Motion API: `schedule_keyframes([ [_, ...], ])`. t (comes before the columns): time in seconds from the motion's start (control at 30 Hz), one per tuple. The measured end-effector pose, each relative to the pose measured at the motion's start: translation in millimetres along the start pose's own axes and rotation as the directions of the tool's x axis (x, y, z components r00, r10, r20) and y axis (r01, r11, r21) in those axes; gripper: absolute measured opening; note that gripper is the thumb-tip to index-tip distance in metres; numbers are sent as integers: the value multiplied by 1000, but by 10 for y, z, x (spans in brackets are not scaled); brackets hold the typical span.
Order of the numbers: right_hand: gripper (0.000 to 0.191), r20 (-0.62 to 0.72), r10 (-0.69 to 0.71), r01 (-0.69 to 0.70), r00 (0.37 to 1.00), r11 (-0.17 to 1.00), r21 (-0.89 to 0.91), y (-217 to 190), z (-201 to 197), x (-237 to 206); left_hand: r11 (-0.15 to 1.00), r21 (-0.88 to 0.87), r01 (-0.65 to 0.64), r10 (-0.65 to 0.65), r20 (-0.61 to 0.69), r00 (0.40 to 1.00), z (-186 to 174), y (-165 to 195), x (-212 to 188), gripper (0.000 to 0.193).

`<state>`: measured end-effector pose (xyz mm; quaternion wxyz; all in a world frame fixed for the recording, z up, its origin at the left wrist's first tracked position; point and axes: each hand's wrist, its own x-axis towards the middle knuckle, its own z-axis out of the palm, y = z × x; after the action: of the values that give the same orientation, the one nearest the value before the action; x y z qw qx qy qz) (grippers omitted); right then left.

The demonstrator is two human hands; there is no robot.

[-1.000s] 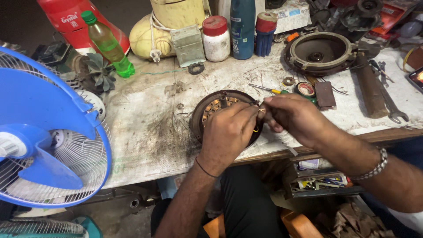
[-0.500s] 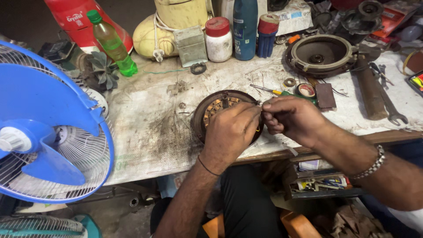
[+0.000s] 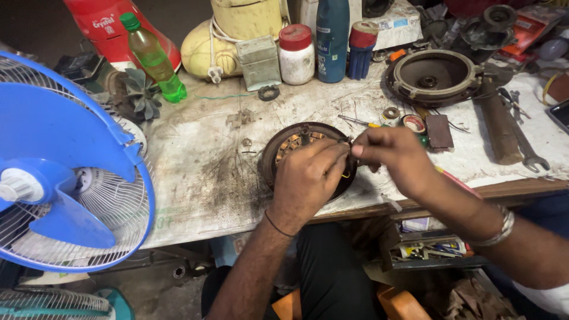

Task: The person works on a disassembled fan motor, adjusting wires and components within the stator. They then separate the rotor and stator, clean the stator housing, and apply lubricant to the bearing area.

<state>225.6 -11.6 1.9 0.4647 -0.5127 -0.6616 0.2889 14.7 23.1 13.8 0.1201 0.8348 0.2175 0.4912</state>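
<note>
A round dark motor stator (image 3: 284,145) with copper windings lies on the worn workbench (image 3: 201,178) near its front edge. My left hand (image 3: 308,178) rests over the stator's right half, fingers pinched together on a thin wire. My right hand (image 3: 391,154) meets it from the right, thumb and fingertips pinching the same thin wire just above the stator's rim. Both hands cover much of the stator; the wire itself is barely visible between the fingertips.
A blue table fan (image 3: 59,172) stands at the left. At the bench's back are a green bottle (image 3: 154,56), a white jar with a red lid (image 3: 296,53), a dark blue bottle (image 3: 332,38) and a round motor housing (image 3: 432,77). A wrench (image 3: 524,142) and small screwdriver (image 3: 361,122) lie at the right.
Both hands stay pinched together over the stator's right rim, with only slight finger shifts. The view has drifted a little.
</note>
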Motion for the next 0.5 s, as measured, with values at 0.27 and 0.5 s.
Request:
schedule_keyframes([
  [0.27, 16, -68, -362, 257, 930, 770, -584, -148, -8, -11, 994, -104, 44, -50, -55, 997, -15, -35, 30, 14],
  [0.5, 16, 208, -664, 542, 718, 346, -766, -249, -67, 1, 995, -84, 55, -57, -16, 998, -18, -74, 57, 13],
])
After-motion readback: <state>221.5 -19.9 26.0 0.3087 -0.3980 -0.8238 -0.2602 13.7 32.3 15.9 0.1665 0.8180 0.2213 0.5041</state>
